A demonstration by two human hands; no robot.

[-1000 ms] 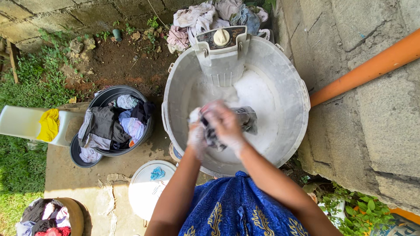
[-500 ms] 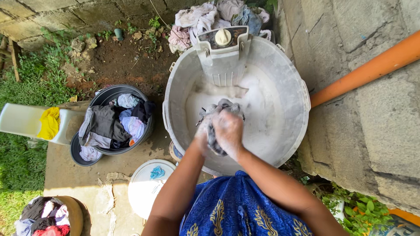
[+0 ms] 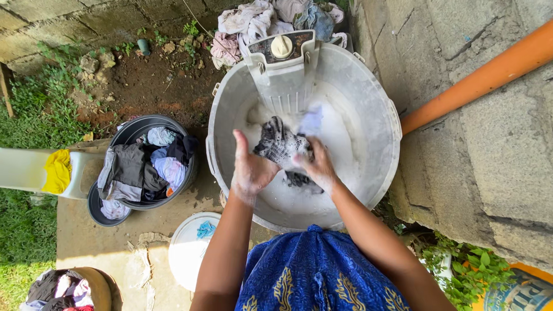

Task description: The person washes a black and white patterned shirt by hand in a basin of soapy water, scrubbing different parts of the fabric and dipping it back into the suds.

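Observation:
A large grey plastic tub holds white soapy water and has a ribbed washboard at its far side. My left hand and my right hand, both covered in suds, hold a dark, sudsy wet garment between them over the foam. The left hand's fingers are partly spread along the cloth's left side; the right hand grips its right side. My blue patterned clothing fills the bottom of the view.
A dark basin full of clothes sits left of the tub, a white lid below it. A yellow cloth lies on a white chair. More laundry is piled behind the tub. An orange pipe crosses the concrete wall on the right.
My hands were pressed together, rubbing the bunched garment near the tub's front. Now they have moved apart and forward, spreading the cloth towards the washboard.

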